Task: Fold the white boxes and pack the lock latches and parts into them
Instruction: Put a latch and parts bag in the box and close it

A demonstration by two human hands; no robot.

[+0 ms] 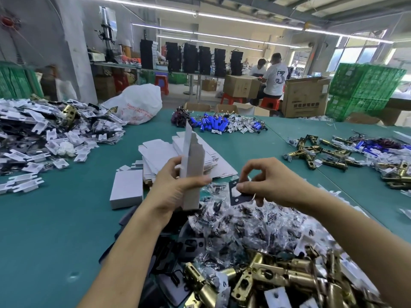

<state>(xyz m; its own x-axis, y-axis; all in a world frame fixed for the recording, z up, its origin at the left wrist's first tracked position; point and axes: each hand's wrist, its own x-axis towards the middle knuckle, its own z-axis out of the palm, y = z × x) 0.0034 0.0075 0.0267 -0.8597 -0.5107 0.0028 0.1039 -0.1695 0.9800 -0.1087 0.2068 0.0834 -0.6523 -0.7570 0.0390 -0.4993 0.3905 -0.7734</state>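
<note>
A white plastic bag (138, 103) sits on the green table (55, 218); beyond, green crates (364, 90) stand beside a cardboard carton (304, 101).

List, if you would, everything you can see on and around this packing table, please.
white box: one, white, upright in left hand
black plate: one, black, pinched by right hand
flat boxes: one stack, white, table centre
folded box: one, white, left of the left hand
brass latches: many, brass, near-right pile; more far right
bagged parts: many, clear bags, below the hands
blue cylinders: many, blue, far centre
plastic pieces: one heap, white, far left
plastic bag: one, white, behind that heap
table: one, teal, under everything
cartons: several, brown, beyond the table
crates: stacked, green, far right
left hand: one, grips the white box
right hand: one, pinches the black plate
</note>
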